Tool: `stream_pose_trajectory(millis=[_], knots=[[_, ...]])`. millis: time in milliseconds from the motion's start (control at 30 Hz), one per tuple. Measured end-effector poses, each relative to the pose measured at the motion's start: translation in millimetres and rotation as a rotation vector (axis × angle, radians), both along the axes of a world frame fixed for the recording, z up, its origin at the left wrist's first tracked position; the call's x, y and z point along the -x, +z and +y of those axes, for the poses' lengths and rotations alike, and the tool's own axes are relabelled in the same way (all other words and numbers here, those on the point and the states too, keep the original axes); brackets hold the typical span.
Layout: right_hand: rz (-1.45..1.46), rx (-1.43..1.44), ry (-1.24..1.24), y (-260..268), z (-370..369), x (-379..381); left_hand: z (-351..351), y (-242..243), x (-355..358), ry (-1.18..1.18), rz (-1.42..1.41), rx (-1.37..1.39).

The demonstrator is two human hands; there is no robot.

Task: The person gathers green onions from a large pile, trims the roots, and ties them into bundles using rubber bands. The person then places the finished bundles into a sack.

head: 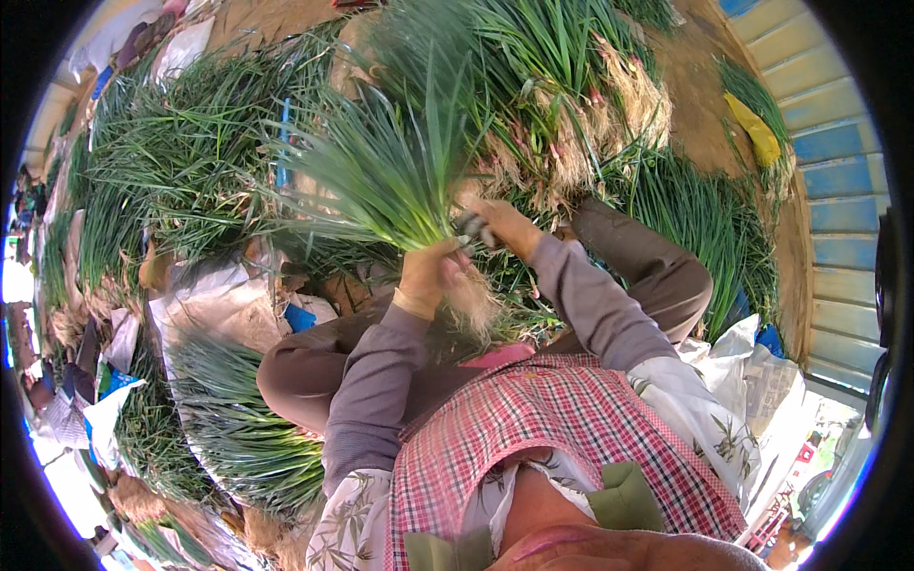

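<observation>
My left hand (428, 277), in a thin tan glove, grips a bunch of long-leaved green allium plants (400, 193) near the stem bases. The leaves fan up and to the left, blurred at the tips. Pale stringy roots (473, 303) hang below that hand, above my lap. My right hand (500, 223) has dark fingertips, bent against the right side of the stems. Whether those fingers pinch anything is hidden. Beyond it lies a large pile of the same plants (557, 93), with reddish stem bases and tangled roots towards me.
Loose greens (193, 157) heap up at the left. Another bunch (243, 421) lies on a pale sheet (221, 314) beside my bent left knee. More leaves (703, 228) spread past my right knee, near a yellow piece (755, 130) and a ribbed wall (835, 193). White sacks (757, 371) stand behind at right.
</observation>
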State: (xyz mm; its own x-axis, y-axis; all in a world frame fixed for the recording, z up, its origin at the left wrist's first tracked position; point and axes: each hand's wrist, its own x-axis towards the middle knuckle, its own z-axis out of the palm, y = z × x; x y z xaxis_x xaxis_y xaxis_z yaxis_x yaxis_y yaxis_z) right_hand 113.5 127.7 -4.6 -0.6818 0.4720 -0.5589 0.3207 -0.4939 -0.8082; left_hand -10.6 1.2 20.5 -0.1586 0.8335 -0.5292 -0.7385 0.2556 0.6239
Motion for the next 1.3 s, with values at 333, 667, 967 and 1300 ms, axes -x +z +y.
stream_pose_trajectory(millis=[333,667,967,1300], knots=[[-0.328,-0.746,0.139,19,11,24,-11,-6,20,0.287,-0.045,0.008],[-0.555,-0.844,0.139,69,99,-52,-17,-48,36,0.194,-0.327,-0.188],[-1.318,-0.909,0.114,118,96,-259,-7,-27,17,0.212,-0.469,-0.224],[-0.565,-1.117,0.289,-74,33,-50,-19,-25,25,0.161,-0.341,-0.185]])
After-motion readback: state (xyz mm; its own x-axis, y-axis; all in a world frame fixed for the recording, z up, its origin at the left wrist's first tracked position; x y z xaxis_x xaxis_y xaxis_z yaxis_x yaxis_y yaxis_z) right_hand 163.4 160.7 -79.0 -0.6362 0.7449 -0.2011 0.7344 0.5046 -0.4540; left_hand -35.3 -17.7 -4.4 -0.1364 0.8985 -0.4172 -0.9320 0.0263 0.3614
